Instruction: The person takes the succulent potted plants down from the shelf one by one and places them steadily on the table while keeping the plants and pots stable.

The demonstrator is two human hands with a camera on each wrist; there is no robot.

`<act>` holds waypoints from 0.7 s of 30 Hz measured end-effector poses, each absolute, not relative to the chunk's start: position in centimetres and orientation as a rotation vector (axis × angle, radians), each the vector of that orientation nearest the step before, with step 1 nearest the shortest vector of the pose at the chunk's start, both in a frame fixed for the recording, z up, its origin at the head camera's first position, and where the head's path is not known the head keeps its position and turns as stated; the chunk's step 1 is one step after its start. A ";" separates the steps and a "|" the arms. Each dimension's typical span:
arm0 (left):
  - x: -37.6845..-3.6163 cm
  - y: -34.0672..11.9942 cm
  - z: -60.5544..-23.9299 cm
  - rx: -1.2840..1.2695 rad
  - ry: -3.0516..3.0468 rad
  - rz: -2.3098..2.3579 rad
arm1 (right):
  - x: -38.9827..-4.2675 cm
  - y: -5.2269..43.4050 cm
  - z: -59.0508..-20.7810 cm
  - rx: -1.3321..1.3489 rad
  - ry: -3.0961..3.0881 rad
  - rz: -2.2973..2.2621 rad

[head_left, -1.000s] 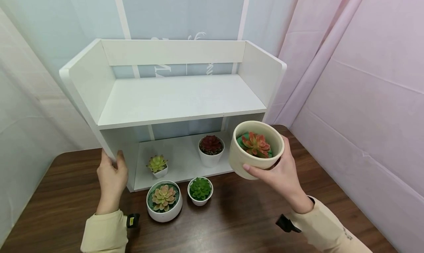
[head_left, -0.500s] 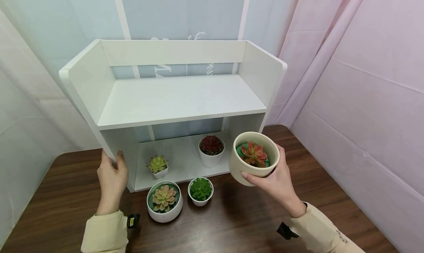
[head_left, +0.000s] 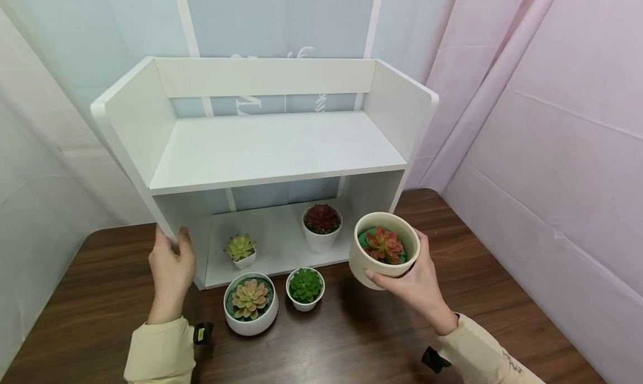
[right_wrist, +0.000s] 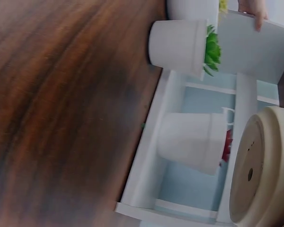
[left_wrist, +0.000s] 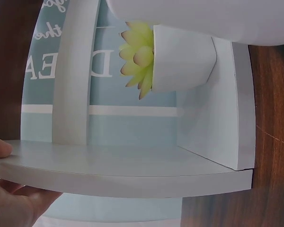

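Note:
My right hand (head_left: 417,283) grips a cream pot (head_left: 359,261) with a red-orange succulent (head_left: 384,245) inside, thumb at the front and fingers around its right side. The pot hangs above the table; its underside with a drain hole (right_wrist: 250,174) faces the right wrist camera. My left hand (head_left: 172,267) pinches the left side panel of a white two-tier shelf (head_left: 281,149), thumb inside and fingers outside. On the lower tier stand a small pot with a yellow-green succulent (head_left: 240,246) and a white pot with a dark red succulent (head_left: 321,219).
Before the shelf, on the brown wooden table (head_left: 321,353), stand a wide white bowl pot (head_left: 251,322) with a peach-green succulent and a small white pot (head_left: 304,306) with a green one. Pale curtains (head_left: 547,149) enclose the table at the sides and back.
My right hand has lowered the cream pot and brought it slightly nearer to me, with the arm drawing back. The left hand keeps its hold on the side panel.

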State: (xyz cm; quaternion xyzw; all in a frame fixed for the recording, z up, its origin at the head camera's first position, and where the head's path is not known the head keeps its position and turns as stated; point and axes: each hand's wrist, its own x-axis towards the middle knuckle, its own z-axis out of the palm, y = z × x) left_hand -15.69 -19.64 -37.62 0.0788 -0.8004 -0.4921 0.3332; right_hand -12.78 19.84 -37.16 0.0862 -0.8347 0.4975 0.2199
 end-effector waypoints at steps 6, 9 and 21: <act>-15.7 -19.7 -37.6 0.196 -2.088 -1.292 | -12.7 20.1 -38.3 0.213 -2.322 1.374; -15.7 -19.6 -37.6 0.194 -2.088 -1.295 | -12.7 20.2 -38.8 0.187 -2.338 1.366; -15.7 -19.6 -37.6 0.195 -2.096 -1.295 | -12.6 20.4 -41.0 0.086 -2.427 1.333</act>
